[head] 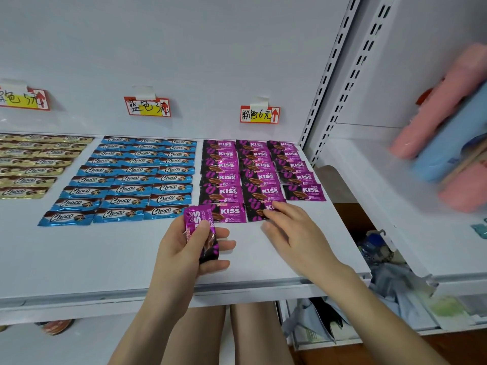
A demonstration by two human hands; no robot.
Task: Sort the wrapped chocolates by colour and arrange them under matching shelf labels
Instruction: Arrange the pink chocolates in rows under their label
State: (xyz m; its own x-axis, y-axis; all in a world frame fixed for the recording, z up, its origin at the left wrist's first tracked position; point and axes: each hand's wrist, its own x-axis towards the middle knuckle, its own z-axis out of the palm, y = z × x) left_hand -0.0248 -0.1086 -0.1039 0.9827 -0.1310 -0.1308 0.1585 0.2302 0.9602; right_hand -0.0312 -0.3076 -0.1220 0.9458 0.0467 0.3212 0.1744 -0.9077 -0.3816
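While the left hand (184, 248) grips a pink chocolate (199, 222), perhaps a small stack, the right hand (290, 233) lays straight fingers on the front bar (257, 210) of the shelf's (105, 259) middle pink column. Next, I judge, the held one suits the shorter right column (304, 192), under the pink label (259, 115); the blue rows (137, 177) lie clear, leftward.
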